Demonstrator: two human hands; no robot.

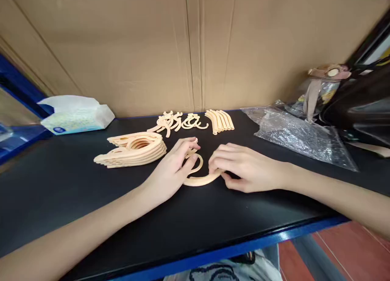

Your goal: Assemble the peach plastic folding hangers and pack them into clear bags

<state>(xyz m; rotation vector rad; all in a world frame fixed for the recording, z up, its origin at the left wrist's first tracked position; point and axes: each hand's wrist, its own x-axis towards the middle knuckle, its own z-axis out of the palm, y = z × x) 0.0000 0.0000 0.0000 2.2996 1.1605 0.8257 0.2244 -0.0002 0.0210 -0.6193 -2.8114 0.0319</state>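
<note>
A cream plastic folding hanger [201,181] lies low over the black tabletop between my hands, its curved arm towards me. My left hand [175,167] closes on its left part, covering much of it. At the right end of the curved arm, my right hand [243,169] pinches with thumb and fingers, hiding the tip. Left of my left hand sits a stack of folded cream hangers [137,155]. Beyond my hands lie a pile of small curved pieces [167,122], several hooks [191,121] and a row of straight-ended arms [219,121].
A tissue pack [77,120] stands at the back left. Crumpled clear plastic bags [304,138] spread over the right side, near a clear bottle with a strap [326,90]. Brown cardboard [122,49] walls the back. A blue edge [213,254] borders the table's front.
</note>
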